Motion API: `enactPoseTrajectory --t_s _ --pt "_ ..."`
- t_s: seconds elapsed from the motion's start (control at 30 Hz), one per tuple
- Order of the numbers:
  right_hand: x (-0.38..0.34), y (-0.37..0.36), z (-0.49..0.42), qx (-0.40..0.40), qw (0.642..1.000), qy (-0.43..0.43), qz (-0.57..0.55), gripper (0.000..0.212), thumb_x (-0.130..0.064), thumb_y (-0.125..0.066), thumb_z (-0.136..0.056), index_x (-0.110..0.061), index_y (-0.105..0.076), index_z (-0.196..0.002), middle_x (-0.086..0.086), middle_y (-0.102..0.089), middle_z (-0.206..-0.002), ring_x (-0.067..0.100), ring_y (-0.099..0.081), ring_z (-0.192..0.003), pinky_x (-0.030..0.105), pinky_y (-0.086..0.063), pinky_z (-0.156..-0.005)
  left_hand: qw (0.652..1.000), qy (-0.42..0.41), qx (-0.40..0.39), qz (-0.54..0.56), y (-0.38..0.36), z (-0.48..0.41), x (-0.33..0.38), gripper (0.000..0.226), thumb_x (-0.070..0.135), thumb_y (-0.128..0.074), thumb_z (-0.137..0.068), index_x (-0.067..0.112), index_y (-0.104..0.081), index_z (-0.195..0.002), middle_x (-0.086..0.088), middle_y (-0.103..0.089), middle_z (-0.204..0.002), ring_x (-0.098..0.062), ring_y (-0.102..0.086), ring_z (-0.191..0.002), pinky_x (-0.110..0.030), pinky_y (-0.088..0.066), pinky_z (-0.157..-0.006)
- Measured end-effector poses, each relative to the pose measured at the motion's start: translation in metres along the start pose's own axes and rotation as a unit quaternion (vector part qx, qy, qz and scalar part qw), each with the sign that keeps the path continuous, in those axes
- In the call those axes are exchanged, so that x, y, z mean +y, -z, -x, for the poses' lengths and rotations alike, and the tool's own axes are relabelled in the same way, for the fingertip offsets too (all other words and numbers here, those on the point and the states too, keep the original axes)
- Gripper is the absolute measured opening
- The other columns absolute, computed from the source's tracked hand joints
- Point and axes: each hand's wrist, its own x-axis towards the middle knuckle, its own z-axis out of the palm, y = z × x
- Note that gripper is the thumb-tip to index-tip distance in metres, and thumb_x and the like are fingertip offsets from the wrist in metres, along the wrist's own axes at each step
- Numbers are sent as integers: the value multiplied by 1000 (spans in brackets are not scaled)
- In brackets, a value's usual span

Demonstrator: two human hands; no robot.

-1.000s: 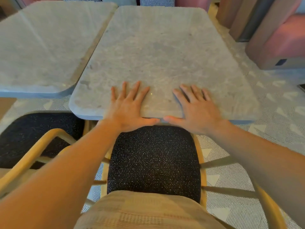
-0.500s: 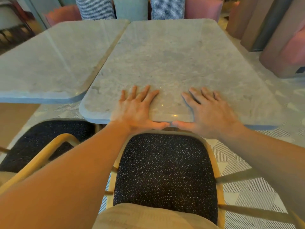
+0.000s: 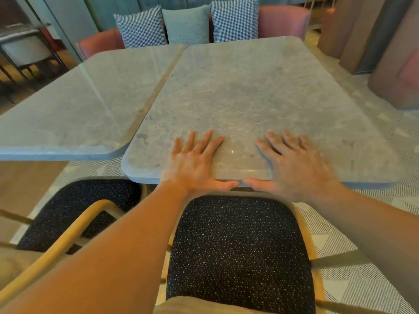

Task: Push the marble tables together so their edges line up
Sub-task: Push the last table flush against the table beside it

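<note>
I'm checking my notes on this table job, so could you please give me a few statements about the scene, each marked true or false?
1. Both hands lie flat on the right table. True: the left hand and the right hand rest palm down near its front edge.
2. The front edges of the two tables line up. False: the right table sticks out nearer than the left table.
3. A cup stands on the left table. False: nothing stands on it.
4. A black speckled chair sits below the hands. True.
5. Three cushions lie beyond the tables. True.
</note>
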Motion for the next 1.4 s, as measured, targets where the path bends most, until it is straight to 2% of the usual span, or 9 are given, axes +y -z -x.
enactPoseTrajectory --t_s 0.1,0.43,0.6,0.83,1.03,1.2,1.3,1.33,1.4 --pt "2 1 -5 -3 1000 1 -1 130 -104 6 -68 -26 -20 -170 5 -23 -178 38 -23 -164 61 -22 -129 1000 2 0 -5 0 -4 -2 134 110 -13 -54 43 -6 -169 6 -7 -182 -37 -9 -168 -64 -8 -132" --pt "6 -2 -22 -6 1000 2 -13 136 -105 16 -64 -26 -15 -171 6 -20 -179 37 -20 -165 61 -20 -130 1000 4 6 -9 -3 -19 -9 133 111 -14 -55 44 -7 -169 7 -10 -182 -36 -13 -168 -63 -10 -133" --pt "9 -1 -30 -11 1000 3 -18 132 -104 7 -66 -27 -13 -171 6 -18 -180 37 -18 -165 62 -19 -131 1000 7 7 -11 -2 -27 -10 133 111 -14 -55 44 -9 -169 7 -12 -182 -35 -14 -168 -62 -11 -133" --pt "13 -1 -41 -16 1000 4 -23 129 -103 4 -68 -26 -13 -171 6 -18 -180 37 -17 -166 63 -19 -131 1000 11 13 -7 -3 -37 -13 145 115 10 -43 44 -7 -169 8 -13 -181 -34 -14 -168 -61 -12 -134" --pt "16 1 -48 -24 999 3 -27 131 -102 8 -65 -27 -9 -171 6 -13 -181 38 -13 -166 63 -17 -131 1000 12 5 -10 -3 -46 -15 132 112 -13 -55 45 -5 -168 9 -10 -182 -33 -12 -169 -59 -11 -134" --pt "18 -1 -53 -31 999 8 -29 133 -103 9 -64 -27 -11 -171 7 -15 -180 39 -15 -166 64 -16 -131 1000 16 8 -1 -4 -49 -17 137 116 -9 -51 45 -9 -168 9 -13 -181 -32 -14 -168 -59 -12 -134" --pt "17 -5 -51 -46 998 13 -39 132 -105 7 -67 -26 -12 -171 6 -14 -181 40 -12 -166 65 -13 -132 999 21 -25 17 -1 -45 -15 143 118 -2 -44 47 -7 -168 10 -9 -182 -31 -9 -169 -59 -6 -135" --pt "18 -4 -50 -59 997 13 -52 130 -106 3 -68 -27 -9 -171 6 -10 -181 40 -7 -167 64 -9 -132 998 27 -49 34 3 -44 -14 143 119 -7 -43 49 -5 -167 11 -6 -182 -30 -5 -169 -59 -3 -135" --pt "22 5 -50 -85 991 15 -99 123 -106 -10 -75 -29 -4 -172 2 -1 -182 36 3 -168 61 1 -134 990 57 -86 100 19 -43 -9 133 116 -30 -51 52 -9 -166 15 -5 -181 -26 -3 -170 -59 -1 -135"
